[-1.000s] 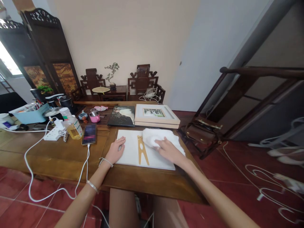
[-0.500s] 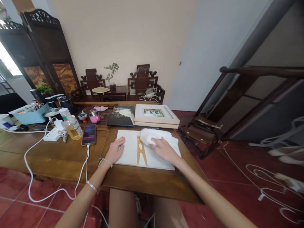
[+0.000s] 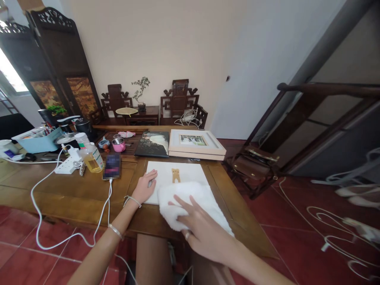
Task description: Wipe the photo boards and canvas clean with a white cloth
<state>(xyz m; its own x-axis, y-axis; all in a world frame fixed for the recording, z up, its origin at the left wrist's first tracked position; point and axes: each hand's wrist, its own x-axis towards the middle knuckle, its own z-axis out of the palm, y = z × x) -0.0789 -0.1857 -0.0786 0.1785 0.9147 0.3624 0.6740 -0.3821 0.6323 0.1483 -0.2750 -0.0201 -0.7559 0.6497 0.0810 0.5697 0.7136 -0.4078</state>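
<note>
A white board (image 3: 184,173) with a tan clothespin-shaped piece (image 3: 175,175) lies flat on the wooden table (image 3: 74,194). My left hand (image 3: 145,187) rests flat and open on the board's left edge. My right hand (image 3: 199,229) lies spread on a white cloth (image 3: 190,202) that covers the board's near half and the lower part of the tan piece. The cloth hangs toward the table's near edge.
Behind the board lie a stack of framed pictures (image 3: 196,143) and a dark painting (image 3: 152,143). To the left sit a phone (image 3: 112,166) on a white cable, a bottle (image 3: 92,158), a power strip (image 3: 67,166), a pink pot (image 3: 118,145) and a blue bin (image 3: 38,139).
My right hand has dragged the white cloth from the board's far right down toward me, over the tan piece. My left hand has stayed put.
</note>
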